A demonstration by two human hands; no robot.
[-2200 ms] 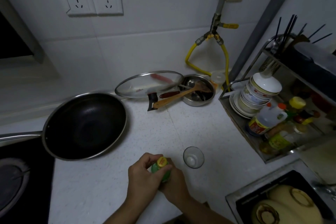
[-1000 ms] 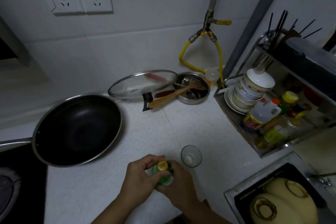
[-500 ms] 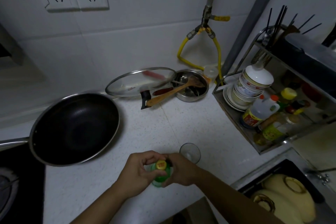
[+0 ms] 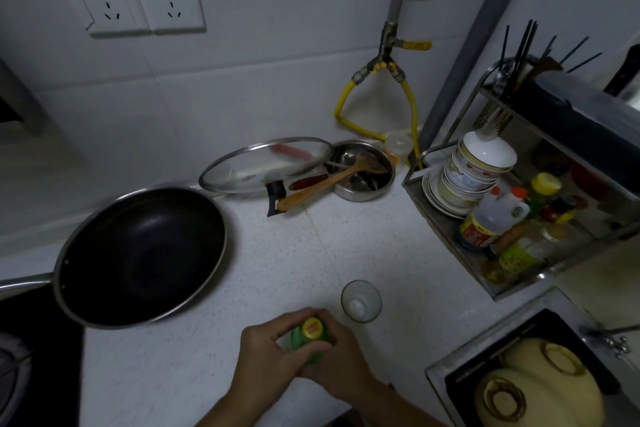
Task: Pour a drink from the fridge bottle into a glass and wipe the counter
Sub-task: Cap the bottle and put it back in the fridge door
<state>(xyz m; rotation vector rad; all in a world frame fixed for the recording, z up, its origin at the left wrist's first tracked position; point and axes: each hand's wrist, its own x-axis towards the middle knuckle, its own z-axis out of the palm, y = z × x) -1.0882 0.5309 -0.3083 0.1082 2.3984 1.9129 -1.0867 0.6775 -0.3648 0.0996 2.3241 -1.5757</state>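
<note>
A small green bottle (image 4: 300, 343) with a yellow cap (image 4: 313, 328) stands upright on the white speckled counter (image 4: 346, 246), near its front edge. My left hand (image 4: 268, 355) wraps around the bottle from the left. My right hand (image 4: 341, 362) grips it from the right, fingers curled up by the neck just under the cap. Both hands cover most of the bottle's body. An empty clear glass (image 4: 361, 301) stands upright just beyond and to the right of the bottle, close to my right hand but apart from it.
A black wok (image 4: 142, 255) sits at the left, partly over the stove (image 4: 31, 357). Behind it lie a glass lid (image 4: 263, 165) and a steel bowl (image 4: 362, 170) holding a wooden spatula. A dish rack (image 4: 485, 218) stands at the right; the sink (image 4: 519, 378) holds bowls.
My right hand shifted its hold around the bottle's neck and cap between the frames. The bottle and glass stay where they were on the counter. The camera view shifted slightly.
</note>
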